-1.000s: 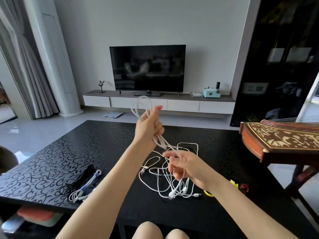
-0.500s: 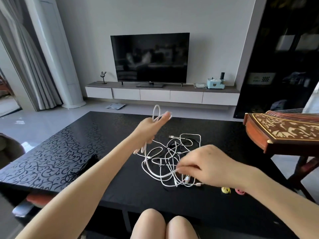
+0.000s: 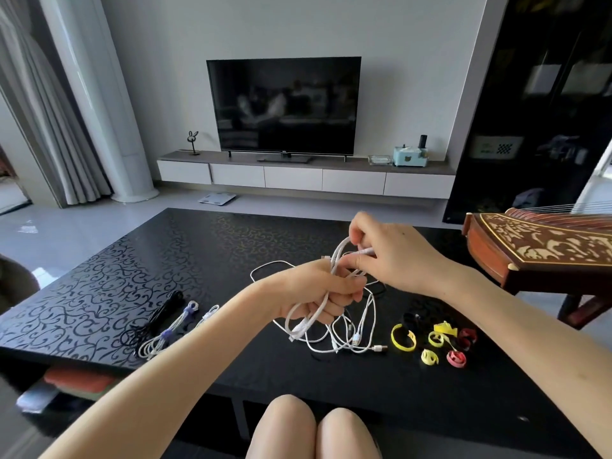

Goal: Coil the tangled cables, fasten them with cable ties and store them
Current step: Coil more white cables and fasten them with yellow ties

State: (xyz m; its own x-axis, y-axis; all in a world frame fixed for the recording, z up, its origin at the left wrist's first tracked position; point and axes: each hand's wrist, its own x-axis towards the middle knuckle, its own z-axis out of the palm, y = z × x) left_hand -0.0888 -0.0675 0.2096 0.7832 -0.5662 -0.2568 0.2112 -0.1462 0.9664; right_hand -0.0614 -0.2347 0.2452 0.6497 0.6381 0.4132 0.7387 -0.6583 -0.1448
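Observation:
My left hand (image 3: 323, 293) grips a few loops of a white cable (image 3: 306, 318) above the black patterned table (image 3: 139, 276). My right hand (image 3: 390, 256) pinches the same cable's upper end just above and right of the left fist. Below both hands lies a tangle of white cables (image 3: 347, 339) with plugs showing. Several curled cable ties (image 3: 433, 339), yellow and red, lie right of the tangle. At the table's left lie a coiled black cable (image 3: 162, 313) and white coiled cables (image 3: 169, 332) bound with purple ties.
A wooden zither (image 3: 536, 246) on a stand juts in at the right, close to my right forearm. My knees (image 3: 314, 429) sit under the table's near edge. A shelf under the table's left end holds flat items (image 3: 76, 382). A TV and low cabinet stand far behind.
My left hand dropped from its raised position and now holds the loops low over the tangle. My right hand rose from the tangle to pinch the cable above the left fist.

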